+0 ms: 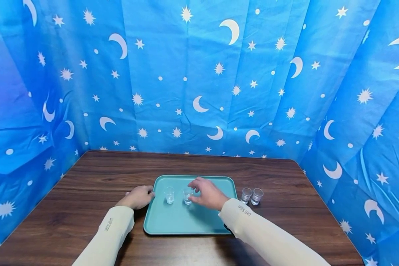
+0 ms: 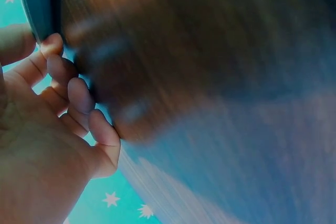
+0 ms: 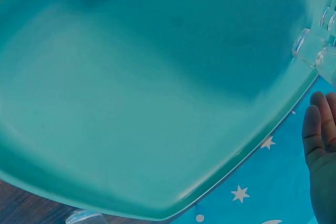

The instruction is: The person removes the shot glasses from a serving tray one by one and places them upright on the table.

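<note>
A green rectangular tray [image 1: 186,221] lies on the table. My left hand [image 1: 139,197] holds its left edge; in the left wrist view the thumb and index finger pinch the tray's rim [image 2: 39,9]. Two small clear shot glasses stand on the tray: a left one [image 1: 169,195] and another [image 1: 187,195] beside my right hand [image 1: 207,194]. The right hand's thumb and fingers are spread around the near side of that glass. In the right wrist view, its extended fingers [image 3: 312,127] appear apart from the glass [image 3: 312,48]. The right thumb is out of that view.
Two more shot glasses, one [image 1: 246,195] and its neighbour [image 1: 257,195], stand close together on the dark wooden table [image 1: 119,166], just right of the tray. A blue curtain [image 1: 173,74] with moons and stars surrounds the table's back and sides.
</note>
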`<move>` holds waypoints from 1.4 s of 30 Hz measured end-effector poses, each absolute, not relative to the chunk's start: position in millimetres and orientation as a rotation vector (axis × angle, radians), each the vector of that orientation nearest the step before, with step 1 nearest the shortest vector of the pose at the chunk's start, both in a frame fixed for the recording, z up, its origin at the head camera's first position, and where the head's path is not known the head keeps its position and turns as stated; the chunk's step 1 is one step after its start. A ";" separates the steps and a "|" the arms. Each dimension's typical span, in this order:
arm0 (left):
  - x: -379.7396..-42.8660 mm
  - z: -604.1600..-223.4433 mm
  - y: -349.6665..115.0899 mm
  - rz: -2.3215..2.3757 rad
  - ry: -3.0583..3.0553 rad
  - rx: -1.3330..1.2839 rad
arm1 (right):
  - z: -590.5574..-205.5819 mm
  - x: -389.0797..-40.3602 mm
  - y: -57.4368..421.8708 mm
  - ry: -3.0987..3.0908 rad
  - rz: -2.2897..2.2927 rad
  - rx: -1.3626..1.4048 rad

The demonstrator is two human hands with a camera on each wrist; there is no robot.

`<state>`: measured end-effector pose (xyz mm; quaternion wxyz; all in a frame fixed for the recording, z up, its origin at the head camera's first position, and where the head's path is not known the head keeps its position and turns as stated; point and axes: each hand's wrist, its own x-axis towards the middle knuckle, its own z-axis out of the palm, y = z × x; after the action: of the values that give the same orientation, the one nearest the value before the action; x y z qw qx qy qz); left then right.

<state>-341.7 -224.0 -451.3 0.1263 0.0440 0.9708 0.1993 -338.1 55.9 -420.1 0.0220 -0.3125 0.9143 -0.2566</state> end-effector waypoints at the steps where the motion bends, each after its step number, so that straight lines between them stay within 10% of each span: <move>1: -341.6 -451.5 -224.0 0.582 2.827 0.127 | -420.3 -337.9 55.4 2.833 -0.797 -0.967; 42: -340.9 -449.3 -222.8 0.591 2.812 0.129 | -396.3 -342.0 139.4 2.980 -0.894 -0.869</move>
<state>-340.9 -222.8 -449.3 0.1321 0.0446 0.9691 0.2037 -342.0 139.4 -396.3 -0.0443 -0.2688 0.9216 -0.2765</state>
